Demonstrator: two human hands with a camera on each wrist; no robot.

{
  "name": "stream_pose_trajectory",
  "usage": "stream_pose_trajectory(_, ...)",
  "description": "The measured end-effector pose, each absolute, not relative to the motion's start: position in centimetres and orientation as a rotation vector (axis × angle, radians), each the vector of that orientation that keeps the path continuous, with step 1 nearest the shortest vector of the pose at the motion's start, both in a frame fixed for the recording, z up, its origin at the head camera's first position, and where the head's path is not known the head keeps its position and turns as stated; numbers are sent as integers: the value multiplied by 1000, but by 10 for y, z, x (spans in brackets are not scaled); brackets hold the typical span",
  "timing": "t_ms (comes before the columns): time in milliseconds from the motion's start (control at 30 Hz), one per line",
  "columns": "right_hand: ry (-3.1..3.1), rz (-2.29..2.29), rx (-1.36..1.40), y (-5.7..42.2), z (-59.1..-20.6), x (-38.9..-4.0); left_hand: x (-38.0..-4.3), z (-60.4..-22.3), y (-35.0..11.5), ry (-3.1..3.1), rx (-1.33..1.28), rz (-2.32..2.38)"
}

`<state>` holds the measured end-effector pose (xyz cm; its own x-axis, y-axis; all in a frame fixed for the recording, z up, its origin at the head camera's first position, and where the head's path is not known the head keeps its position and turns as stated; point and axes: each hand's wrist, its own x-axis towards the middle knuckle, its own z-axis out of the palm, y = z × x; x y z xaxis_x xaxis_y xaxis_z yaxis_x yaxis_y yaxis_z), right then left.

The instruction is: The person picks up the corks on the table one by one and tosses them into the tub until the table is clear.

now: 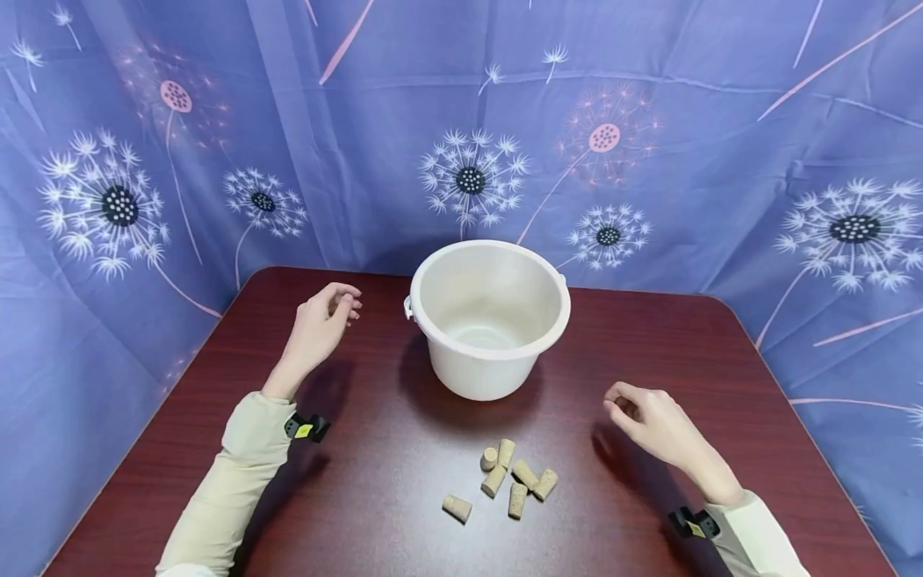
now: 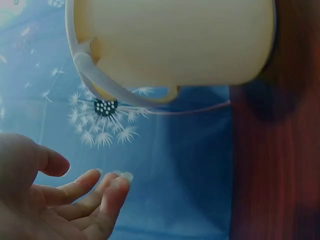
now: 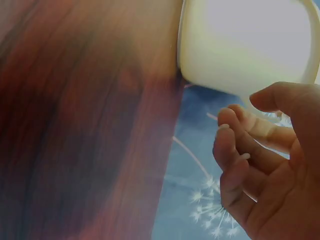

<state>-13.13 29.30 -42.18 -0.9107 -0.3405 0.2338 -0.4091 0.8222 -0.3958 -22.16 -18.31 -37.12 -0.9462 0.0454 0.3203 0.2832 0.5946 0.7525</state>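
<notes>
A white plastic bucket (image 1: 481,377) stands upright near the back of the table, its inside showing bare. On its left side is a handle joint, and the handle (image 2: 115,90) hangs along the wall in the left wrist view. Several corks (image 1: 517,500) lie loosely grouped in front of the bucket, one of them (image 1: 457,508) apart at the left. My left hand (image 1: 320,324) hovers left of the bucket, fingers loosely bent and holding nothing. To the right of bucket and corks, my right hand (image 1: 656,421) is raised over the table, fingers relaxed around nothing.
The dark red wooden table (image 1: 375,513) has rounded back corners. Behind it and along both sides hangs a blue curtain (image 1: 360,160) with dandelion prints. Small black cameras sit on the left wrist (image 1: 306,428) and the right wrist (image 1: 694,523).
</notes>
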Motion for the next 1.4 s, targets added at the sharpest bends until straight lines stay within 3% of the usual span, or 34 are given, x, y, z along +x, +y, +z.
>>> stream_pose_trajectory(533, -2801, 936, 1207, 266, -427, -124, -227, -364, -148, -2619, -360, -1293)
stream_pose_trajectory(1400, -2685, 898, 1461, 237, -442, -112, -234, -358, -106, -2590, -400, -1506)
